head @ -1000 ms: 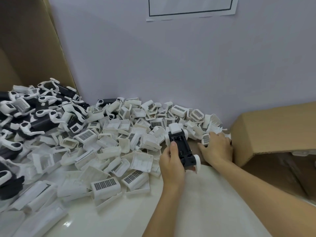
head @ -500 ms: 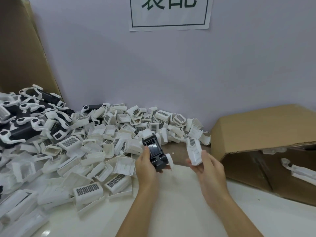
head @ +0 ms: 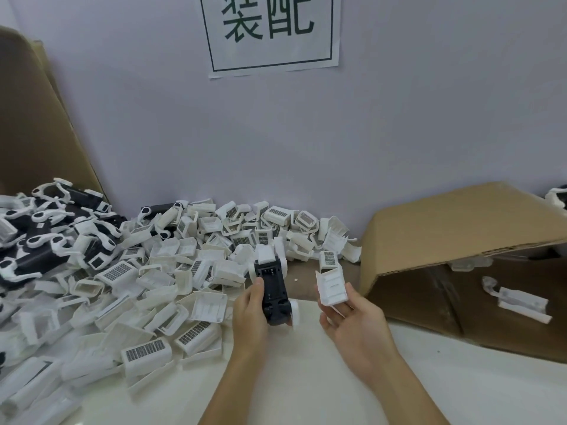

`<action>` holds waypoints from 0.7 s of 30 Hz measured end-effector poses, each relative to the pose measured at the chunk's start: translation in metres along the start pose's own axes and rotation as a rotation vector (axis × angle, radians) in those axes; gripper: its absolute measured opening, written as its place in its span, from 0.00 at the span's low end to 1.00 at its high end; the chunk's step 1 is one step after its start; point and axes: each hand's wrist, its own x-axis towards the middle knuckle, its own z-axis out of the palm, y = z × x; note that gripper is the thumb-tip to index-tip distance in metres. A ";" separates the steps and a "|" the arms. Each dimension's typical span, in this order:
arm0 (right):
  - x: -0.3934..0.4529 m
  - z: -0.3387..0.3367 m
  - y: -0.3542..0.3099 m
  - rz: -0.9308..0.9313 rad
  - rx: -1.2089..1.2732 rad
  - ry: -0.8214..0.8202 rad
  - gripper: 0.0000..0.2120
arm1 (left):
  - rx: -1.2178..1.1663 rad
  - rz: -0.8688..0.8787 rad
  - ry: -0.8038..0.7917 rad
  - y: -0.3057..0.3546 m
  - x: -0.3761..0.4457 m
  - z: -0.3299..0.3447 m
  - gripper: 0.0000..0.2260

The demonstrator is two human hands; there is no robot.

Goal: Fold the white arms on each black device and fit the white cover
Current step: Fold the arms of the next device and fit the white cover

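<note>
My left hand [head: 250, 314] grips a black device [head: 274, 291] above the table, its open compartment facing up and white arms folded at its ends. To its right, my right hand [head: 352, 320] holds a white cover [head: 333, 286] at the fingertips, hollow side toward me. The cover and the device are apart, a short gap between them. A large heap of loose white covers [head: 171, 280] spreads over the table's left and back.
Black devices with unfolded white arms [head: 40, 240] are piled at the far left. An open cardboard box [head: 454, 228] lies on its side at the right, with a finished white unit [head: 521, 302] inside. A paper sign [head: 270, 32] hangs on the wall.
My right hand picked a white cover from the heap by the box and brought it toward me, beside the device. The left hand kept its hold on the device.
</note>
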 end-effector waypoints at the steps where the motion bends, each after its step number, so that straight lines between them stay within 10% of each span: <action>1: 0.000 -0.001 0.001 0.000 0.001 -0.002 0.17 | 0.007 -0.017 0.019 -0.001 -0.001 -0.001 0.18; 10: 0.009 -0.007 0.008 -0.129 -0.094 0.009 0.13 | -0.023 0.055 -0.091 -0.007 -0.003 0.001 0.17; 15: 0.006 0.001 0.026 -0.741 -0.723 0.260 0.14 | 0.014 0.193 -0.086 -0.013 -0.006 0.011 0.13; 21: 0.000 0.011 0.038 -0.997 -0.945 0.186 0.20 | 0.109 0.300 -0.120 -0.015 -0.008 0.012 0.11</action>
